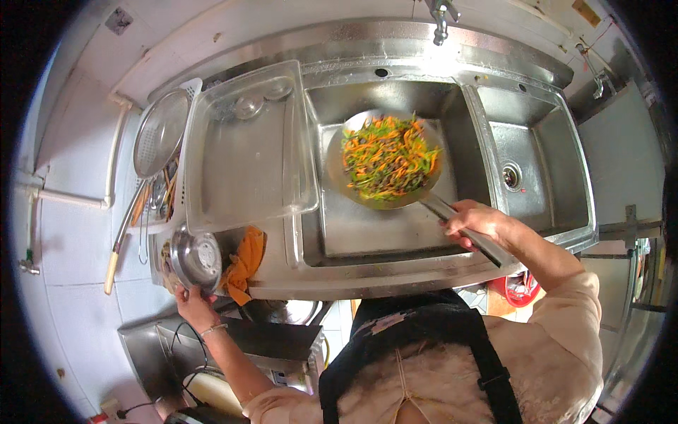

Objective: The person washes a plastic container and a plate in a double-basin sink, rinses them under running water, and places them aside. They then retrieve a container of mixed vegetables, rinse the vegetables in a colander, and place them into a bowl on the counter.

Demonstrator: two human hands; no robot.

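In my right hand [474, 225] is the metal handle [439, 206] of a round, shallow metal pan or strainer [339, 185]; which one I cannot tell. It is held above the left sink basin [360, 238]. Heaped in it are cut vegetables [392, 159], orange and green shreds with dark pieces, slightly blurred. Over at the left counter end, my left hand [196, 307] grips the near rim of a shiny metal bowl [198, 259], which is tilted. An orange cloth [249, 259] lies just right of this bowl, partly over the counter edge.
A large clear plastic tub [249, 159] overlaps the basin's left side. Left of it, a long-handled mesh strainer [161, 132] rests on a white perforated basket [185, 175] holding utensils. A tap [439, 26] stands behind the basin. The smaller basin [529, 159] is at right.
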